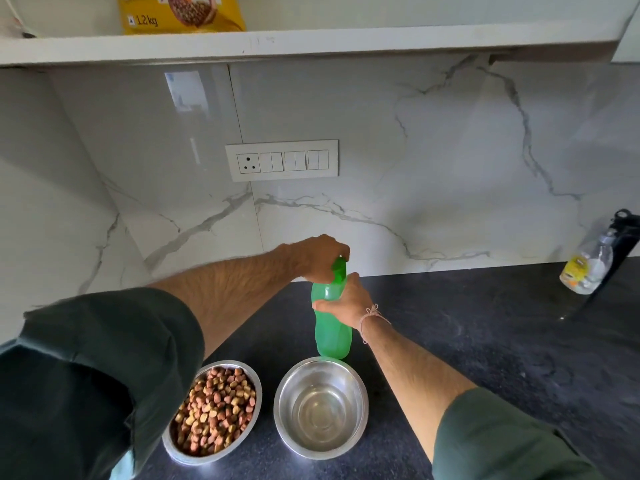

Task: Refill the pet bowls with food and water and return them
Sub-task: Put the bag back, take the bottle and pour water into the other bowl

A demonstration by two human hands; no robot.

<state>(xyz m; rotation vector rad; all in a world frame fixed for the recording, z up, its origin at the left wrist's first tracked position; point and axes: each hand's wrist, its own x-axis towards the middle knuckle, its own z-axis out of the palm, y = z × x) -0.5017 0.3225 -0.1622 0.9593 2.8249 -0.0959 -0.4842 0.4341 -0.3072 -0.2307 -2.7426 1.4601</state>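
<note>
A green plastic bottle (333,336) stands upright on the dark counter, just behind the steel water bowl. My right hand (346,303) grips the bottle's upper body. My left hand (320,256) curls over the green cap (339,270) at the top. The steel water bowl (287,396) holds clear water. To its left, a second steel bowl (256,379) is filled with brown and tan kibble; my left sleeve covers its left edge.
A yellow pet food bag (180,12) stands on the white shelf above. A clear bottle (585,268) and a black bottle (623,233) stand at the counter's far right. A white switch panel (281,160) is on the marble wall.
</note>
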